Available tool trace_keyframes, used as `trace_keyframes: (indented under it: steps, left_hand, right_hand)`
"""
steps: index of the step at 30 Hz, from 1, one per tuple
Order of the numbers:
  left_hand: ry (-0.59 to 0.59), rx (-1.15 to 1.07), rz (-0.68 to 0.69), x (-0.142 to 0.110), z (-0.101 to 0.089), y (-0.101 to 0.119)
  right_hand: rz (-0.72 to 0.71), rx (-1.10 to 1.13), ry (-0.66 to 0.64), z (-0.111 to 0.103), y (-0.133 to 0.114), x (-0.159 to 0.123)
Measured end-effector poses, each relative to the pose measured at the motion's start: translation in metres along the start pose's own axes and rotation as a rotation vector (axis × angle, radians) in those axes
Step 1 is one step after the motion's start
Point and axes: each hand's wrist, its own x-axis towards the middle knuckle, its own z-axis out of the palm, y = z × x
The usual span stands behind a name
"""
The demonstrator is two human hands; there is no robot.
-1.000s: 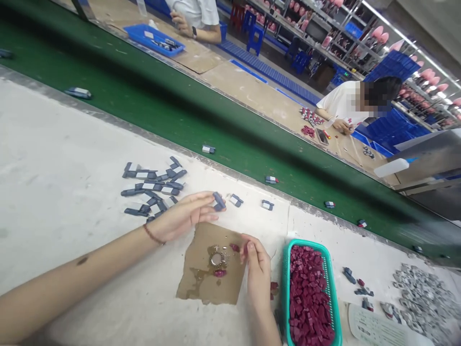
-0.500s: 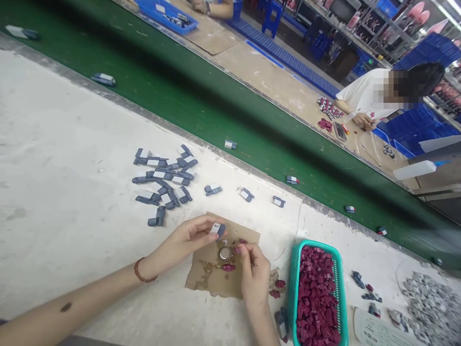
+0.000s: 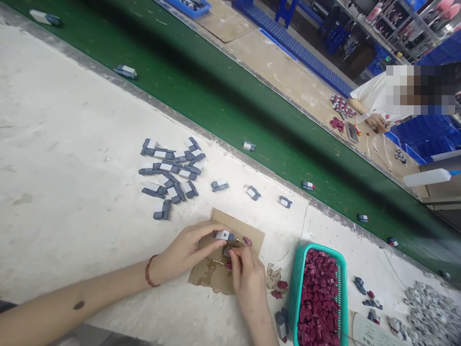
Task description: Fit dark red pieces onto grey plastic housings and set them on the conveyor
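While your left hand (image 3: pixel 192 248) is pinching a block (image 3: pixel 224 235), your right hand (image 3: pixel 250 278) is bending near a cap (image 3: pixel 225 250), grip too hidden to tell.

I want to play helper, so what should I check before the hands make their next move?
1. Left hand grips a blue-grey piece: ok.
2. Right hand holds a piece: cannot tell, its fingers block the view.
3. Cardboard lies below the fingertips: ok.
4. Cardboard is clean: not ok, it has dark, wet-looking stains.
5. Green basket has burgundy pieces: ok, lots.
6. More blue-grey pieces lie on the table in a pile: ok.
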Motion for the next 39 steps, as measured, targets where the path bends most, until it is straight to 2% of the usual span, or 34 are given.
trace_keyframes:
  steps: [4, 7, 9, 12, 15, 18, 21, 29, 35, 39]
  left_hand:
    - [-0.023, -0.009, 0.025, 0.001, 0.001, 0.002]
    - [-0.008, -0.02, 0.009, 0.001, 0.002, 0.0]
    - [-0.012, -0.025, -0.001, 0.001, 0.003, -0.002]
    - [-0.036, -0.034, 0.014, 0.001, 0.004, -0.005]
    - [-0.054, -0.042, 0.041, 0.0, 0.005, -0.008]
    - [-0.073, -0.04, 0.084, -0.001, 0.006, -0.01]
    - [-0.103, -0.032, 0.125, -0.003, 0.007, -0.012]
    - [-0.136, -0.023, 0.12, -0.006, 0.009, -0.013]
    - [-0.148, -0.025, 0.102, -0.006, 0.01, -0.01]
    - [-0.131, -0.024, 0.127, -0.007, 0.011, -0.01]
  right_hand:
    - [-0.008, -0.028, -0.044, 0.002, -0.002, 0.002]
    - [0.057, -0.005, -0.032, 0.003, 0.0, 0.001]
    - [0.128, 0.089, -0.046, 0.002, 0.002, 0.0]
    - [0.276, 0.342, -0.062, -0.002, 0.003, 0.0]
    - [0.414, 0.568, 0.055, -0.006, 0.006, 0.003]
    - [0.471, 0.719, 0.17, -0.006, 0.008, 0.004]
    - [0.476, 0.774, 0.158, -0.003, 0.009, 0.005]
    - [0.45, 0.777, 0.12, 0.004, 0.004, 0.006]
    - [0.411, 0.714, 0.184, 0.011, -0.004, 0.003]
    - [0.353, 0.653, 0.167, 0.011, -0.006, -0.001]
